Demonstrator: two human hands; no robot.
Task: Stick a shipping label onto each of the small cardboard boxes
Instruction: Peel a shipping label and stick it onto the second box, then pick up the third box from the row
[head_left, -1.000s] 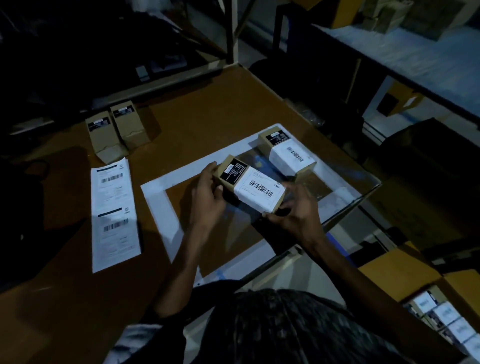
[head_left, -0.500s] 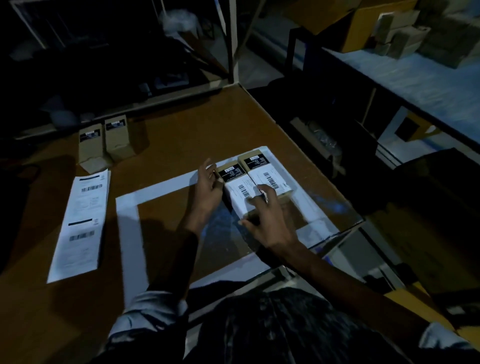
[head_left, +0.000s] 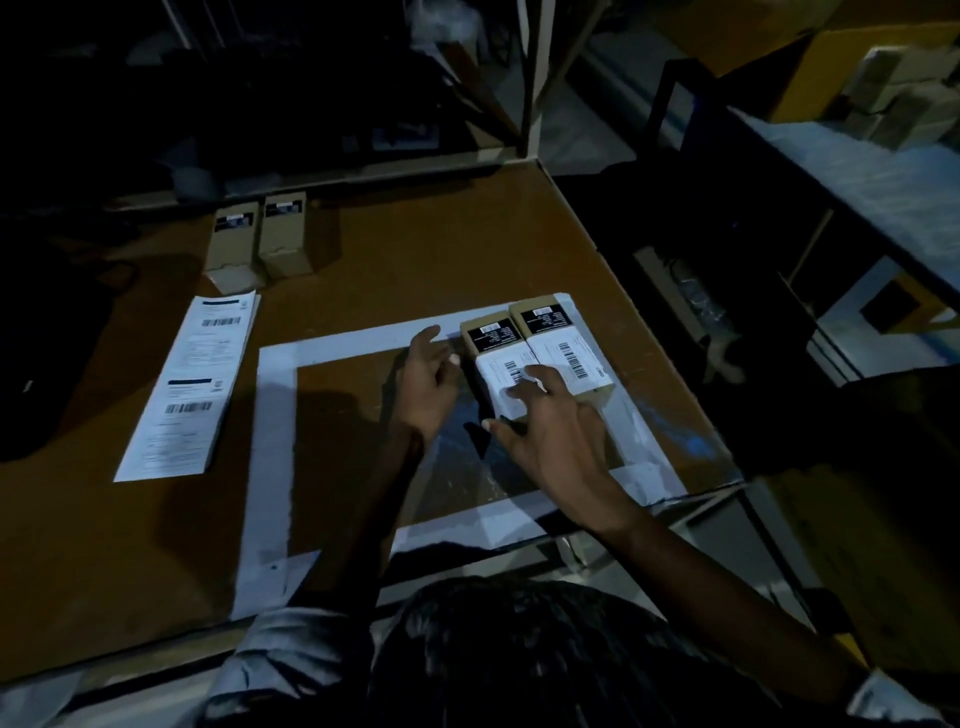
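Right hand (head_left: 556, 436) presses labelled box (head_left: 501, 364)

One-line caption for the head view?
Right hand presses label on left labelled box beside another; two unlabelled boxes wait.

Barcodes visible on white sticker labels of two small brown cardboard boxes (head_left: 540, 353) and on white paper label sheet (head_left: 189, 384) at left; print too small to read.
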